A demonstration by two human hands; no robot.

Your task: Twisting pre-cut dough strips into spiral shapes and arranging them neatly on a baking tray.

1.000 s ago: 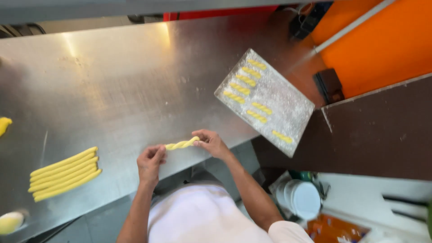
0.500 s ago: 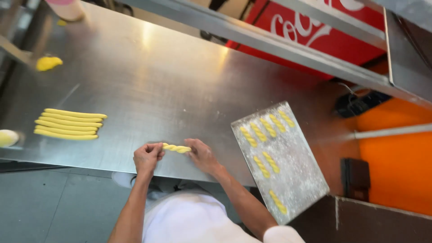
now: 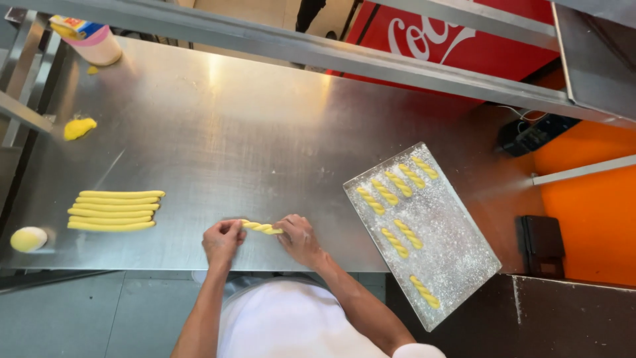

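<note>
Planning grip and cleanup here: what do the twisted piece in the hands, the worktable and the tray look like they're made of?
Twisted piece: soft yellow dough, apparently; matte, holding its rope-like twist between left hand and right hand.
Worktable: stainless steel by the look; brushed, with bright glare.
Tray: flat metal sheet, likely aluminium or steel, dulled by a white floury dusting.

dough strip point(image 3: 262, 228): more twisted | both hands closer together
</note>
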